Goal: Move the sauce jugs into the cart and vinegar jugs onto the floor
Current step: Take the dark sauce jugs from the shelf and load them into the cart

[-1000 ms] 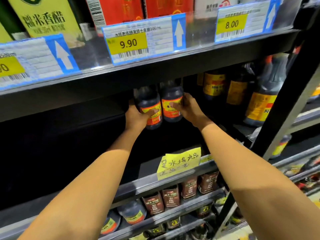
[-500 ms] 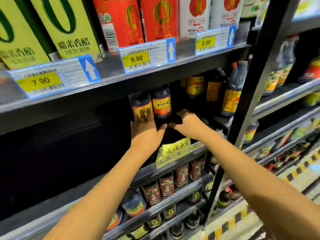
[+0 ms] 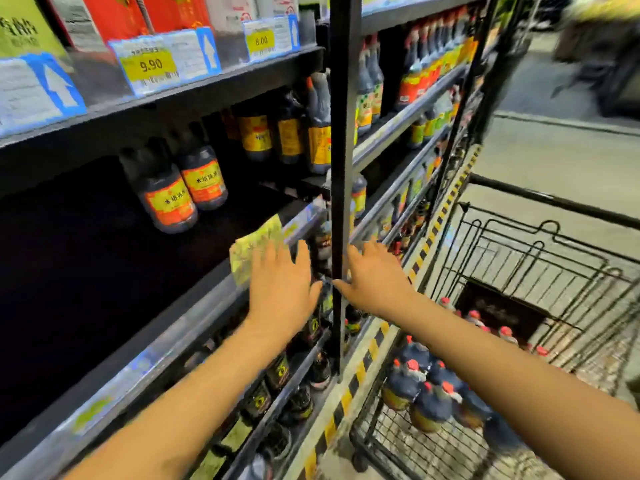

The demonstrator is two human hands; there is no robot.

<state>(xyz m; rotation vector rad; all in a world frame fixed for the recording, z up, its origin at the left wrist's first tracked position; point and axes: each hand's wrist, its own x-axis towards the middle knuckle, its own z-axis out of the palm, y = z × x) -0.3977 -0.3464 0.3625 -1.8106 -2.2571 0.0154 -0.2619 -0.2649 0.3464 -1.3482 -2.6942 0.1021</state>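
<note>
Two dark jugs with orange and yellow labels, one [image 3: 168, 199] beside the other [image 3: 205, 178], stand on the mostly bare middle shelf [image 3: 194, 306]. Both hands are empty, held flat with straight fingers in front of the shelf's edge. My left hand [image 3: 282, 289] is below and right of the two jugs, apart from them. My right hand [image 3: 375, 278] hovers just right of the black upright post [image 3: 341, 168]. The wire cart [image 3: 540, 258] at the lower right holds several dark jugs with red caps [image 3: 424, 389].
More dark jugs with yellow labels [image 3: 289, 133] stand further right on the same shelf. Lower shelves carry small dark bottles [image 3: 280, 368]. A handwritten yellow note [image 3: 254, 244] hangs on the shelf edge. Yellow-black tape [image 3: 349, 386] marks the floor between shelf and cart.
Both hands have let go of the two jugs and drawn back down and right, off the shelf. The view has swung right, and the cart has come into sight.
</note>
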